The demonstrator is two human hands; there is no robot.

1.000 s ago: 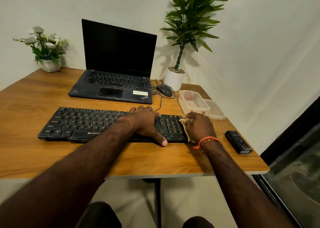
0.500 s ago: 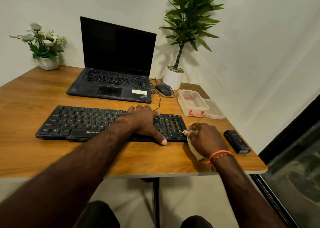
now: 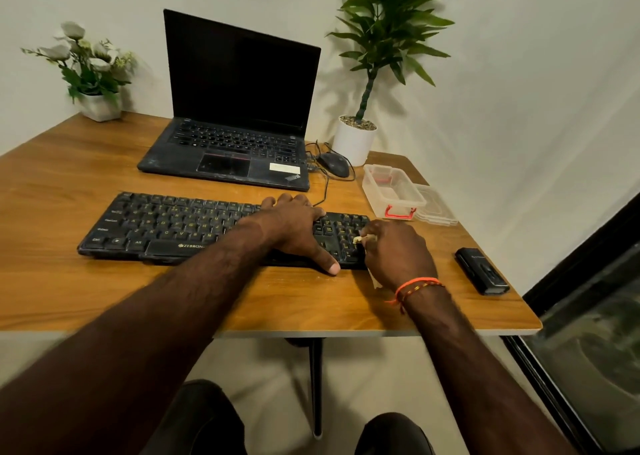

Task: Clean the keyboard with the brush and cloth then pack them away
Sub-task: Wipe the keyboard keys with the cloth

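Observation:
A black keyboard (image 3: 166, 226) lies across the middle of the wooden table (image 3: 52, 281). My left hand (image 3: 294, 229) rests flat on its right half, fingers spread, thumb at the front edge. My right hand (image 3: 398, 253) is closed on a pale cloth (image 3: 360, 239) and presses it onto the number pad at the keyboard's right end. Only a small bunched corner of the cloth and a strip under my wrist show. A clear plastic box (image 3: 393, 191) with a red clasp stands open behind my right hand, its lid (image 3: 436, 208) beside it. No brush is visible.
An open black laptop (image 3: 235, 115) sits behind the keyboard, with a wired mouse (image 3: 334, 164) to its right. A tall potted plant (image 3: 360, 132) and a small flower pot (image 3: 97, 104) stand at the back corners. A small black device (image 3: 481, 270) lies near the table's right edge.
My right hand with the cloth slid down the keyboard's right end to the front edge, then back onto the number pad. My left hand has stayed in place.

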